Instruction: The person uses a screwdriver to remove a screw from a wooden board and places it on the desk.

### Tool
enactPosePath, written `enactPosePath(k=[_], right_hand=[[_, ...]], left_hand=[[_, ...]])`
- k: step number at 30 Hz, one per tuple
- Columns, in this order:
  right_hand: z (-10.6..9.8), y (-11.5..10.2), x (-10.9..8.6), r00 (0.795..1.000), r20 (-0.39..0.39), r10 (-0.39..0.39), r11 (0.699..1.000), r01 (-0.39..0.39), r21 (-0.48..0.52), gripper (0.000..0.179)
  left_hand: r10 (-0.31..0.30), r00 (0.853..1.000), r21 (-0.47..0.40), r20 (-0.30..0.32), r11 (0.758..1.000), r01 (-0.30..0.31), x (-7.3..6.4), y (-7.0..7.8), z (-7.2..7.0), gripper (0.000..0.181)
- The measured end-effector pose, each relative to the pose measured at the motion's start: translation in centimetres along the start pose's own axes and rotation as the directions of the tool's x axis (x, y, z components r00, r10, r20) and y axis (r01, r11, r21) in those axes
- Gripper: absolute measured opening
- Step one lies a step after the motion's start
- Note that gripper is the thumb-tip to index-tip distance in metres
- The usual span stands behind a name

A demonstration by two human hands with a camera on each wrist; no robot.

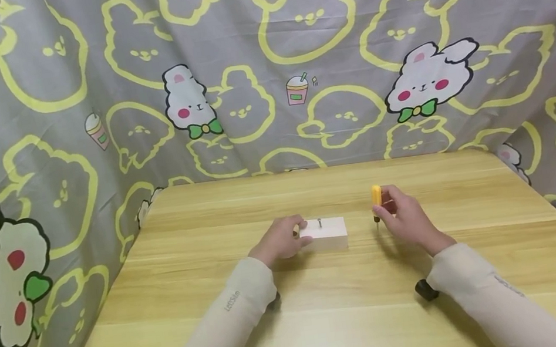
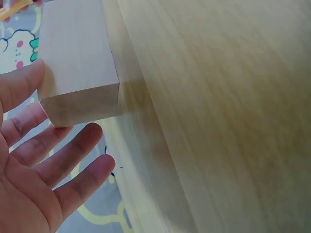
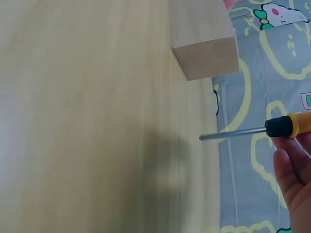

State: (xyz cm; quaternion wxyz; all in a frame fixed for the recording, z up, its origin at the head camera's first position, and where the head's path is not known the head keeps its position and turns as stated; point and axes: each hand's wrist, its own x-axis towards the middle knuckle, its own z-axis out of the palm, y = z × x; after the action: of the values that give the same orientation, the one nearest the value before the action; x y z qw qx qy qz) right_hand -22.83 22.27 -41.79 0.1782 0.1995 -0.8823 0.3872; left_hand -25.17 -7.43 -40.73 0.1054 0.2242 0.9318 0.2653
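Note:
A pale wooden block (image 1: 327,242) lies on the table with a screw (image 1: 319,223) standing upright from its top. My left hand (image 1: 281,239) grips the block's left end, thumb on the near side; in the left wrist view the other fingers (image 2: 77,153) spread beyond the block's end. To the right of the block, my right hand (image 1: 406,219) holds a screwdriver (image 1: 377,196) by its yellow-orange handle, tip downward. Its metal shaft (image 3: 233,133) is apart from the block in the right wrist view.
The wood-grain table (image 1: 340,313) reaches back to a grey curtain (image 1: 236,31) printed with yellow outlines and white cartoon animals. Curtain also hangs at both sides. A black device (image 1: 425,290) sits under the right wrist.

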Motion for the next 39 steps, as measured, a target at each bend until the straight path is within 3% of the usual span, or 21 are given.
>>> enactPosePath(k=[7,22,29,39], right_hand=[[0.1,-0.5,1.4,0.998,0.017,0.06,0.997,-0.061,0.052,0.031],[0.4,-1.7,2.8,0.988,-0.129,0.083,0.987,-0.063,0.151,0.028],[0.6,-2.9,3.9,0.991,-0.107,0.083,0.974,-0.058,0.221,0.036],[1.7,-4.7,5.1,0.993,-0.098,0.061,0.957,-0.03,0.288,0.034]], left_hand=[[-0.056,0.998,-0.023,-0.008,0.998,0.056,0.0,-0.4,0.1,0.038],[-0.07,0.998,-0.017,-0.011,0.997,0.069,0.4,0.3,-0.3,0.041],[-0.077,0.997,-0.018,-0.007,0.997,0.077,0.4,0.3,-0.4,0.042],[-0.072,0.997,-0.013,-0.013,0.997,0.071,0.4,0.1,-0.1,0.04]])
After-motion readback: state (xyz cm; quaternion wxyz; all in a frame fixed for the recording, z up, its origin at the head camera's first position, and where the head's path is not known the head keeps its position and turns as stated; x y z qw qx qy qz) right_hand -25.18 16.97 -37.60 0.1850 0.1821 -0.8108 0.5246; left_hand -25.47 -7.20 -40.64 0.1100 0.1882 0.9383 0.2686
